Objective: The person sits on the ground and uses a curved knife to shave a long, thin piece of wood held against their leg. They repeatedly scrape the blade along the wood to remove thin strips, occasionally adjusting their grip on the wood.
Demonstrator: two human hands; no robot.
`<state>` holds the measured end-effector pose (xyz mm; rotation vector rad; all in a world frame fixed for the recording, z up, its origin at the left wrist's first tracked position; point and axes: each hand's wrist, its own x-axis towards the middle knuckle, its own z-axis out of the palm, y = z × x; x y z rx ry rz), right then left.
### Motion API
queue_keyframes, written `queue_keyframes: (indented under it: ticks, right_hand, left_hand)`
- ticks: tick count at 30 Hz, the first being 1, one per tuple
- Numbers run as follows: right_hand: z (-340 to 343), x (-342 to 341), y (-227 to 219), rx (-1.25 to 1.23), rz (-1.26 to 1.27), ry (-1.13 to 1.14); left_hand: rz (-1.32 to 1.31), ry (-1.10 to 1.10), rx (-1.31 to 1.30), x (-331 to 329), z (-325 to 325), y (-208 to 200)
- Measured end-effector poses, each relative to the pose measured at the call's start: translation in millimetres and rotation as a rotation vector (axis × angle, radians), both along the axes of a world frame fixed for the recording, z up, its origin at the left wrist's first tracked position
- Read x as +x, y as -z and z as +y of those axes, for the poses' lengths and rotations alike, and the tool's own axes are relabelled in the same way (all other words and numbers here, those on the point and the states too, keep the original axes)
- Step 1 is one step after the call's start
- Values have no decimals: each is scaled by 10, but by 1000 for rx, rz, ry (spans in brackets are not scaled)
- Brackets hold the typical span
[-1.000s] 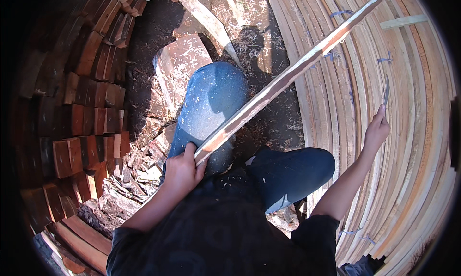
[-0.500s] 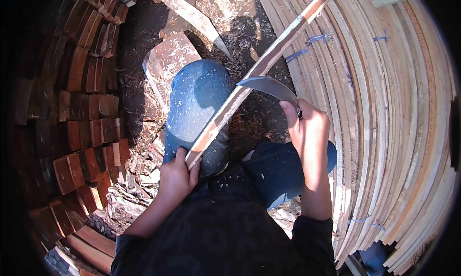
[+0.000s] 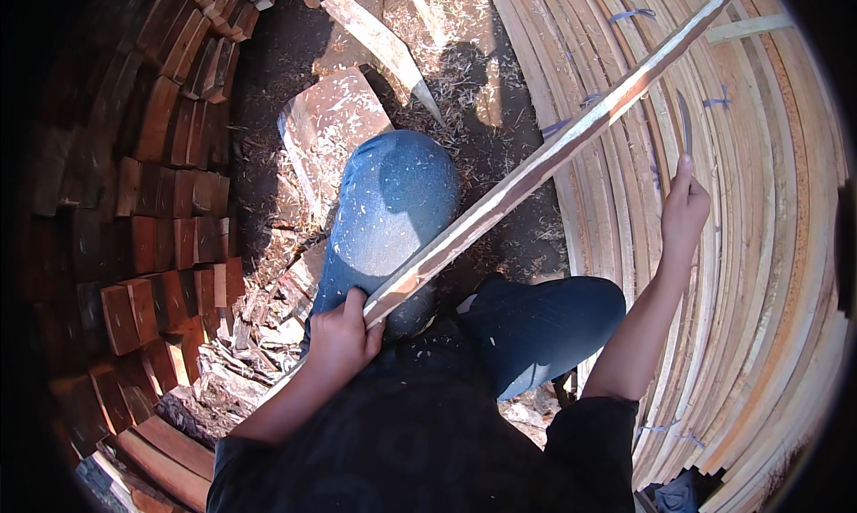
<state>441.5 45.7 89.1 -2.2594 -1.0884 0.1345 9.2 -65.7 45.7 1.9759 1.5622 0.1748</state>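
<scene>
A long narrow wooden strip point(image 3: 536, 175), with brown and pale patches along its face, slants from my lap up to the far right. My left hand point(image 3: 346, 328) is closed around its near end, beside my left thigh. The strip passes over my raised left knee point(image 3: 402, 191). Well out to the right, my right hand point(image 3: 685, 208) grips a curved-bladed knife point(image 3: 686, 125), its blade pointing away from me and apart from the strip. The knife's handle is mostly hidden in my fist.
Stacked reddish-brown wood blocks point(image 3: 170, 245) form a wall on the left. Long pale strips point(image 3: 625, 245), bundled with blue-purple ties, lie along the right. Ahead are a flat wood slab point(image 3: 339, 102), a pointed offcut point(image 3: 379, 44) and scattered shavings. Bark scraps point(image 3: 228, 370) lie at lower left.
My right hand has swung the knife away from the strip, outward to the right. The strip's far end has turned to the right, and my left hand still grips its near end.
</scene>
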Motion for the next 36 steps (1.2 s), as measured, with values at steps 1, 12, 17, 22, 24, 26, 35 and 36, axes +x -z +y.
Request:
queue_keyframes:
  ticks: [1,12,17,22,24,26,35,36]
  right_hand:
    - [-110,-249,57,-36,35,-31]
    - [-798,-1726,289,-107,360,-423]
    - [-651,-1624,261,-73,46,-470]
    - [-396,-1483,308,83,-253,-555]
    - [-253,-1326,358,96,-86,-408]
    - [-54,-563,401,90,236,-14]
    - [-752,-658,423,80,308,-123]
    - [-791,-917,388,47,275,-188]
  left_hand:
    - [-2,-8,-14,-6,-18,8]
    - [-271,-53,-234,-88,229,-99]
    - [-385,-67,-328,-120,289,-95]
    - [-417,-57,-260,-115,288,-56]
    - [-389,-63,-257,-137,262,-35]
    - [-360,-54,-247,-166,216,-24]
    - [-478,-33,-385,-213,357,-62]
    - [-511,-39,-411,-190,348,-57]
